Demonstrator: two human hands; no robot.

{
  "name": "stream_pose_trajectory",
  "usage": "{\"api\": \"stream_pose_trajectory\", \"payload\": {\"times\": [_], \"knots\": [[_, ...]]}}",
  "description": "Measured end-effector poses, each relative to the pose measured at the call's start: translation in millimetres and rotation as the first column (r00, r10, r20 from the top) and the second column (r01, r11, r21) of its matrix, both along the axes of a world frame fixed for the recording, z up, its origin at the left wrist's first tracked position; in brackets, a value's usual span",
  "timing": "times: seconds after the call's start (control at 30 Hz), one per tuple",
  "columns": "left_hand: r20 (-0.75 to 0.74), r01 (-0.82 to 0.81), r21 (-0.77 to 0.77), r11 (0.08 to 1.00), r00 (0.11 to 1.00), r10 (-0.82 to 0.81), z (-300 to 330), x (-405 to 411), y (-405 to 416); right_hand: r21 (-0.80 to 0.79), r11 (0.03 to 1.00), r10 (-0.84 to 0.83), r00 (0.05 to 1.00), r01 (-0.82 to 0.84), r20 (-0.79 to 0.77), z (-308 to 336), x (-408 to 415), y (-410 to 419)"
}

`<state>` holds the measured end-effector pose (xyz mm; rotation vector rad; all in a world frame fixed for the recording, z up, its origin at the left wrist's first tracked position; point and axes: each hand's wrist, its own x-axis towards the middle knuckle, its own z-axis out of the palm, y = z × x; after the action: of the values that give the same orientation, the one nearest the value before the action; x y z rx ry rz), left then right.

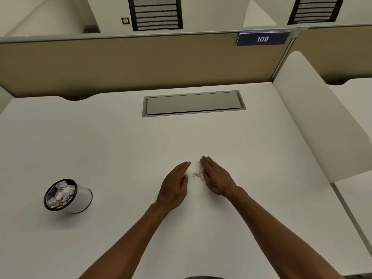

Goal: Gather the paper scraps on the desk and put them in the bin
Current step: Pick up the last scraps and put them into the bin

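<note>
A few small white paper scraps [198, 174] lie on the white desk [112, 150], in the narrow gap between my two hands. My left hand [174, 186] stands on its edge just left of them, fingers straight and together. My right hand [215, 177] lies flat-fingered just right of them, touching the scraps at its inner side. Neither hand holds anything. A small white round bin [80, 198] with a black rim stands on the desk at the left, filled with crumpled white paper [61, 195].
A grey cable hatch [193, 103] is set into the desk behind my hands. A tan partition [120, 63] with a blue 109 sign [262, 38] closes the back. A white side divider [314, 109] bounds the right edge.
</note>
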<state>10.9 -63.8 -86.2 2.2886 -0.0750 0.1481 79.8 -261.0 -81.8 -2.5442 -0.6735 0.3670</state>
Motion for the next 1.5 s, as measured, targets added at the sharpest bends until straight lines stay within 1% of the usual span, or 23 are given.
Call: {"api": "stream_pose_trajectory", "payload": {"times": [0.07,0.17,0.23,0.27,0.3,0.33,0.43,0.47,0.5,0.6,0.67,0.8,0.93,1.07,1.17,1.23,1.33,1.4,1.5], "knots": [[-0.036,-0.032,0.003,0.999,0.999,0.032,-2,-2,6,0.023,1.0,-0.006,1.0,0.007,-0.027,-3,-20,0],[-0.106,0.015,0.039,0.999,0.994,-0.01,-3,-4,5,0.112,0.993,-0.036,0.998,0.04,-0.042,1,-35,-1],[-0.142,0.061,0.104,0.993,0.989,-0.046,-3,-3,1,0.184,0.975,-0.126,0.992,0.126,-0.015,7,-38,-3],[-0.166,0.084,0.148,0.985,0.984,-0.059,-2,-1,-1,0.184,0.965,-0.185,0.982,0.187,-0.027,10,-38,-5],[-0.205,0.105,0.19,0.976,0.977,-0.065,0,2,-4,0.15,0.962,-0.223,0.974,0.228,-0.05,12,-36,-9],[-0.252,0.127,0.227,0.966,0.965,-0.068,2,5,-6,0.079,0.968,-0.232,0.97,0.238,-0.077,14,-34,-13],[-0.343,0.219,0.286,0.933,0.932,-0.113,7,12,-12,-0.206,0.966,-0.187,0.973,0.157,-0.136,13,-25,-19],[-0.36,0.243,0.286,0.927,0.924,-0.132,8,14,-13,-0.252,0.959,-0.174,0.973,0.132,-0.152,12,-24,-17],[-0.372,0.257,0.28,0.925,0.917,-0.143,9,16,-14,-0.265,0.957,-0.166,0.973,0.119,-0.162,11,-22,-13],[-0.405,0.249,0.234,0.94,0.904,-0.139,11,26,-19,-0.221,0.966,-0.164,0.977,0.131,-0.139,10,-17,0],[-0.399,0.219,0.194,0.956,0.908,-0.127,11,32,-22,-0.181,0.972,-0.178,0.975,0.153,-0.13,11,-15,9],[-0.328,0.15,0.143,0.978,0.94,-0.096,8,34,-26,-0.105,0.976,-0.205,0.972,0.193,-0.117,11,-17,26],[-0.264,0.091,0.098,0.991,0.963,-0.062,0,26,-23,-0.051,0.964,-0.266,0.959,0.263,-0.093,7,-21,35],[-0.234,-0.021,0.004,1.0,0.972,0.022,-2,13,-18,0.028,0.942,-0.329,0.938,0.334,-0.112,4,-26,41],[-0.301,-0.153,-0.109,0.982,0.947,0.114,1,4,-15,0.107,0.92,-0.358,0.92,0.377,-0.158,6,-30,45],[-0.353,-0.219,-0.174,0.96,0.924,0.147,2,-1,-11,0.163,0.893,-0.383,0.899,0.419,-0.214,6,-34,47],[-0.402,-0.294,-0.283,0.913,0.9,0.166,6,-10,0,0.259,0.798,-0.407,0.804,0.544,-0.434,7,-40,52],[-0.41,-0.327,-0.345,0.88,0.896,0.172,10,-19,9,0.315,0.757,-0.36,0.767,0.573,-0.53,8,-44,56],[-0.412,-0.353,-0.454,0.818,0.897,0.159,18,-31,27,0.423,0.722,-0.215,0.758,0.549,-0.616,18,-48,68]]}}
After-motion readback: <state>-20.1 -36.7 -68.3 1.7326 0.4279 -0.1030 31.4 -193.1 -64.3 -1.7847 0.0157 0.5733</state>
